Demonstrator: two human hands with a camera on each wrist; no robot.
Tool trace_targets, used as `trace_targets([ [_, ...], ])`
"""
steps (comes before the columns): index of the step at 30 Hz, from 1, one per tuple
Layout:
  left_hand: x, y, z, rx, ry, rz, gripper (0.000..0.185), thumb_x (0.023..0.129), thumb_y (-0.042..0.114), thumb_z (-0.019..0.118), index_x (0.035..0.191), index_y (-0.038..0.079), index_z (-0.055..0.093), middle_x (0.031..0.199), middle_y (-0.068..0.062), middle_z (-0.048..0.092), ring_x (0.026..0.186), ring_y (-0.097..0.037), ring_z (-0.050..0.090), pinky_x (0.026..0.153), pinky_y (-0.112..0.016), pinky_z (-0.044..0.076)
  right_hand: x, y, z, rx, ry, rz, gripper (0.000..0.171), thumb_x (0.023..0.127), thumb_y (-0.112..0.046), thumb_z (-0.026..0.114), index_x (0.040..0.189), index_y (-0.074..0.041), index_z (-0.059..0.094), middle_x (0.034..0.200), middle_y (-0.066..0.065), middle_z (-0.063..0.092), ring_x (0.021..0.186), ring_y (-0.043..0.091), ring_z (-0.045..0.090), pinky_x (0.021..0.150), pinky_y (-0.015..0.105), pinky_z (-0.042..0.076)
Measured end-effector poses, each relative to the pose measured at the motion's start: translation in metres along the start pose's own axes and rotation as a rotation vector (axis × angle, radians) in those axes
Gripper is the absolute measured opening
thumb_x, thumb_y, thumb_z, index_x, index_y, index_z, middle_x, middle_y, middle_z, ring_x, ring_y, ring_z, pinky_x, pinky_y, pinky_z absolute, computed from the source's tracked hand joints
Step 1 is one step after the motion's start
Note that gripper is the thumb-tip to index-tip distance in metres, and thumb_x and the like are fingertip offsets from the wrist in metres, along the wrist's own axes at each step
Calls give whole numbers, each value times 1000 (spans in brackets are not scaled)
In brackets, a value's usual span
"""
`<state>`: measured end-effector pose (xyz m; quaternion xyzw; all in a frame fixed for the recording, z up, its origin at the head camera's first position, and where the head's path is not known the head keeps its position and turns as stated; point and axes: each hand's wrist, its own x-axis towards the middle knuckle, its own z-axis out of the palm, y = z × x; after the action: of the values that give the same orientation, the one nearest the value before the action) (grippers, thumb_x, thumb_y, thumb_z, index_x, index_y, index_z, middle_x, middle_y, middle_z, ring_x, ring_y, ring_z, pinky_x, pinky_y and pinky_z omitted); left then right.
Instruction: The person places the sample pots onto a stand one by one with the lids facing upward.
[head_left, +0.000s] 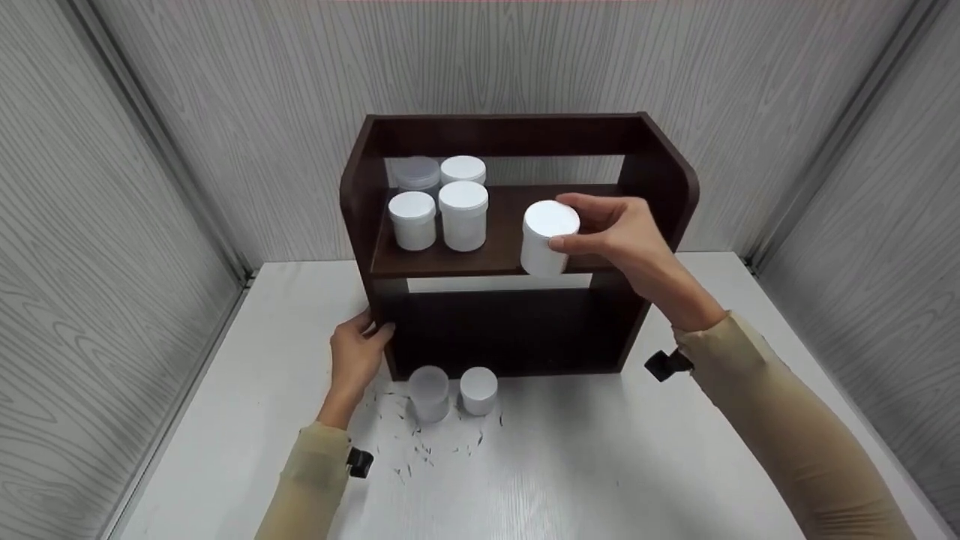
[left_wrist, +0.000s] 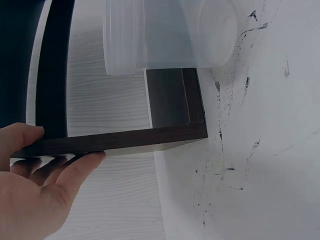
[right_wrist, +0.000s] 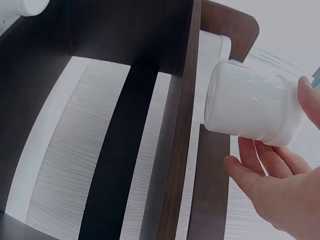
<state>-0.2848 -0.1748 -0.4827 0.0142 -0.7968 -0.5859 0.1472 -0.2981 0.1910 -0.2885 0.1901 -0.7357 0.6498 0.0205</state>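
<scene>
A white lidded jar (head_left: 546, 238) is in my right hand (head_left: 634, 240), gripped between thumb and fingers near its lid. In the head view it overlaps the front edge of the upper shelf. The right wrist view shows the same jar (right_wrist: 250, 102) with the fingers along its side. My left hand (head_left: 358, 356) holds the left side panel of the dark brown wooden shelf unit (head_left: 517, 268). Seen from the left wrist, the thumb and fingers of that hand (left_wrist: 42, 192) lie on opposite faces of the panel (left_wrist: 125, 141).
On the upper shelf's left stand white jars (head_left: 464, 217), (head_left: 412, 221) and a translucent one (head_left: 417, 174), with another white jar (head_left: 463, 169) behind. A translucent jar (head_left: 430, 394) and a short white jar (head_left: 478, 391) stand on the marked white table (head_left: 555, 465) in front of the unit.
</scene>
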Motion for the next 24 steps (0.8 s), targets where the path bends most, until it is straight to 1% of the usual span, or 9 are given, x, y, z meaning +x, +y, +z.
trace_targets([
  [3, 0, 0, -1, 2, -1, 12, 46, 100, 10, 69, 141, -9, 60, 140, -25, 63, 126, -39, 64, 102, -45, 57, 12, -1, 2, -17, 25, 9, 59, 76, -9, 97, 130, -4, 74, 119, 13, 76, 103, 23, 72, 88, 31, 62],
  [7, 0, -1, -1, 8, -13, 20, 47, 101, 10, 68, 143, -11, 57, 143, -27, 60, 128, -41, 62, 102, -45, 56, 27, -3, 5, -21, 48, 28, 63, 75, -8, 97, 133, -3, 72, 123, 12, 75, 107, 23, 71, 91, 29, 60],
  [14, 1, 0, -1, 15, -15, 18, 51, 102, 9, 66, 145, -14, 51, 145, -30, 56, 129, -43, 61, 103, -44, 55, 52, -3, 8, -59, 65, 53, 62, 77, -9, 95, 134, -1, 71, 127, 11, 74, 113, 21, 68, 98, 29, 56],
  [20, 1, 0, -1, 10, -6, 24, 49, 101, 8, 68, 143, -11, 56, 144, -28, 59, 127, -41, 63, 101, -44, 57, 74, -1, 11, -59, 64, 67, 64, 79, -8, 94, 136, 2, 68, 132, 12, 71, 123, 21, 63, 105, 30, 52],
  [24, 0, -1, -1, 11, -8, 25, 48, 101, 9, 69, 143, -11, 57, 142, -27, 60, 126, -41, 64, 100, -44, 57, 89, 2, 11, -48, 80, 82, 61, 79, -5, 93, 134, 2, 70, 130, 12, 72, 121, 21, 63, 105, 30, 51],
])
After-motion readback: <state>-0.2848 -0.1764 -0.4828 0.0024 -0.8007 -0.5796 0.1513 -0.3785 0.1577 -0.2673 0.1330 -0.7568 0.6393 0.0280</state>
